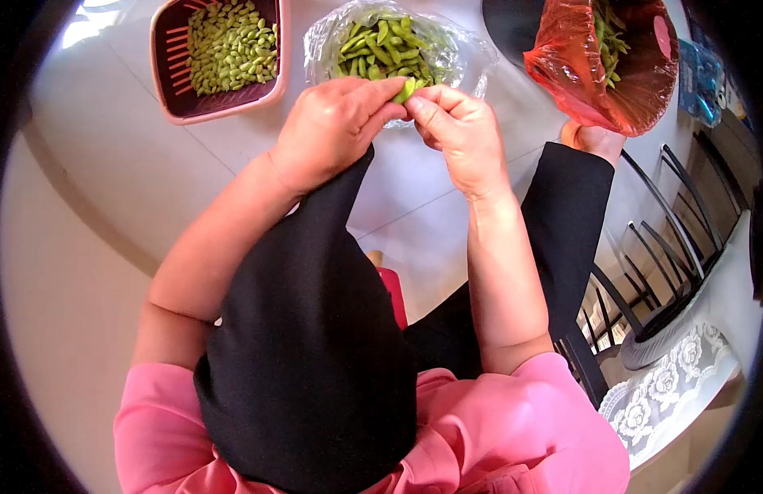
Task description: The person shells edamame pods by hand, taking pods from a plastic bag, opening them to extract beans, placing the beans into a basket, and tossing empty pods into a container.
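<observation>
A green edamame pod (405, 90) is pinched between my two hands, just in front of a clear plastic bag. My left hand (336, 119) grips the pod's left end with thumb and forefinger. At its other end, the fingertips of my right hand (459, 130) press on it. The clear plastic bag (464, 70) lies open on the floor with many green pods (385, 48) inside. To the left stands a pink-rimmed basket (157, 78) with a dark inside, holding a heap of shelled beans (231, 49).
A red plastic bag (562, 90) with pods or trimmings inside stands at upper right, beside my foot (599, 140). Blue plastic packaging (701, 82) lies farther right. Black metal chair frames (669, 222) and a white lace cloth (669, 379) are on the right. My black-trousered legs are bent below my hands.
</observation>
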### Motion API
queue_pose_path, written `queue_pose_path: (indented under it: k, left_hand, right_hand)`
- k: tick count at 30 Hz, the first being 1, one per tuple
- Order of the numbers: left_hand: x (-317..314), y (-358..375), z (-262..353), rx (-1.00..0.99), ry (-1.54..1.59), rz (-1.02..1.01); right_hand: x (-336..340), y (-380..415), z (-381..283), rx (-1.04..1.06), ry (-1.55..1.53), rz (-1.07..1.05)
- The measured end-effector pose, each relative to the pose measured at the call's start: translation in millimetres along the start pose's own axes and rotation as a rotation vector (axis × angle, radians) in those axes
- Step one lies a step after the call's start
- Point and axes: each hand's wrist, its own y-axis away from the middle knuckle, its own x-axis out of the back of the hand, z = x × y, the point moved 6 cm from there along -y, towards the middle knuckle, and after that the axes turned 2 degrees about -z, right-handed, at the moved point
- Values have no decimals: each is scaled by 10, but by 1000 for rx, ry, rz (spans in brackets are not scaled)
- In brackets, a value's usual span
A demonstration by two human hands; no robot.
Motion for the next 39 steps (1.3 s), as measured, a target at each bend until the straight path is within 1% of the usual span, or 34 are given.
queue_pose_path:
  k: [2,4,11,13,17,19,23,25,26,28,29,31,32,34,35,37,38,39]
  left_hand:
    - [-5,9,23,-2,-3,-43]
    - [-47,20,-10,85,30,-79]
    - [-38,64,-7,62,11,-71]
    - [-80,79,-45,163,23,-173]
    - [-74,70,-9,149,-2,-197]
    - [-34,57,26,81,53,-98]
    - [-66,81,27,141,156,-99]
    - [-177,169,-141,505,672,-98]
    - [-171,167,-160,505,672,-99]
    - [-256,217,-235,697,1074,-136]
    - [-245,209,-218,695,1073,-135]
    - [-187,200,-183,694,925,-117]
    - [-197,215,-195,697,924,-114]
    - [-228,207,-180,615,828,-167]
    - [-218,209,-178,615,829,-167]
    - [-223,201,-129,596,676,-317]
    - [-259,211,-129,584,742,-279]
    - [-291,229,-148,583,742,-282]
  right_hand:
    - [-20,4,-2,8,-21,-5]
    - [-27,20,-58,67,44,34]
    - [-51,24,-59,88,92,17]
    - [-49,26,-48,44,130,31]
    - [-55,18,-61,86,147,70]
    - [-67,7,-2,2,-92,24]
    - [-89,16,24,-1,-202,19]
    - [-91,38,-5,57,-110,77]
    - [-109,38,-11,56,-110,78]
    - [-143,43,-32,64,-204,63]
    - [-128,32,-16,66,-204,63]
    - [-117,6,94,-7,-252,25]
    - [-117,12,127,-9,-253,22]
    - [-142,35,163,-34,-263,-20]
    - [-133,45,156,-34,-263,-20]
    - [-153,73,198,-142,-264,-68]
    - [-171,87,205,-142,-265,-66]
    - [-179,96,197,-95,-115,-23]
